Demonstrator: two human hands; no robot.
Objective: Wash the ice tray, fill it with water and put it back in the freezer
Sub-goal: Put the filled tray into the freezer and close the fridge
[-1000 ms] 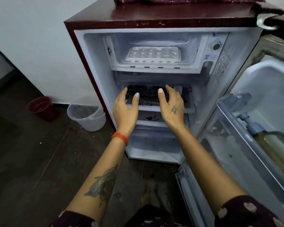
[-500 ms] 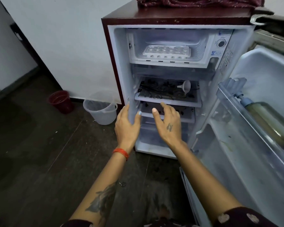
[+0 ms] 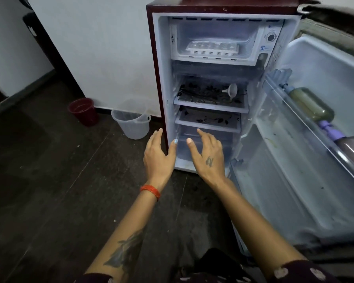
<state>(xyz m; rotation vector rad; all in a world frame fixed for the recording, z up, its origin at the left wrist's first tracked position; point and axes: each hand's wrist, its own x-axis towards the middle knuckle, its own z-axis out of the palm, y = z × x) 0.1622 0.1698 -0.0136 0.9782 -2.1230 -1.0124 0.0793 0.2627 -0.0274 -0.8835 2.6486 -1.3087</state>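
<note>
Against the wall at twelve o'clock stands the fridge (image 3: pixel 223 88), its door (image 3: pixel 307 160) swung wide to three o'clock with bottles (image 3: pixel 311 107) lying in the door rack. Up top, the freezer (image 3: pixel 217 41) is open-fronted, and the tray (image 3: pixel 212 47) sits flat on its floor, well above both hands. On the middle shelf a funnel (image 3: pixel 232 90) lies on its side. At ten o'clock on the floor are a clear bucket (image 3: pixel 132 124) and, further left, a red cup (image 3: pixel 83 111).

Both hands hang spread and empty: the left hand (image 3: pixel 158 155) is before the fridge's left edge, the right hand (image 3: pixel 207 155) before the bottom compartment, fingers apart, gripping nothing.

The tray looks put back, so closing the door seems all that remains. A hard swing could jolt the fridge and slop water from the tray, if it is filled. The bottles could roll in the rack.
</note>
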